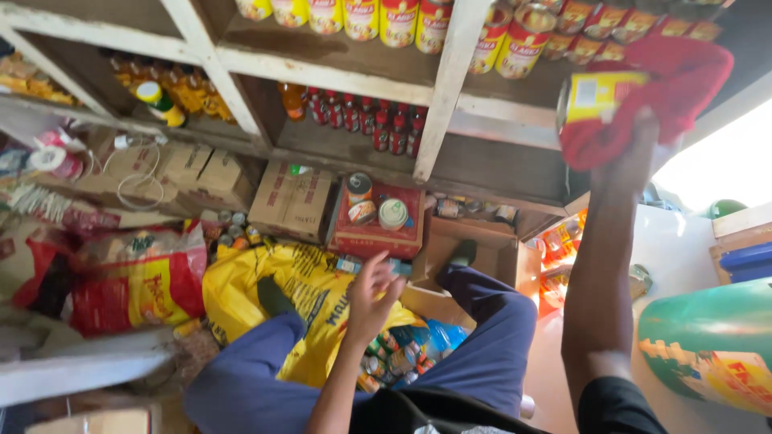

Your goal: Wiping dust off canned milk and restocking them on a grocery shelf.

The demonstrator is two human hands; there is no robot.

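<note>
White wooden shelves, stacked cardboard boxes, bright daylight at right

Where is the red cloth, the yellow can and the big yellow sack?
red cloth [683, 76], head view, on its upper fold.
yellow can [599, 96], head view, on its label side.
yellow sack [310, 281], head view, on its flat printed front.

Right hand mostly hidden behind red cloth; fingers not visible, so grip on the yellow can can't be told. Left hand blurred; whether it holds anything unclear. Top-shelf cans cut off by upper edge. Green drum cut by right edge. Small tins between the knees partly hidden, too small to tell.
</note>
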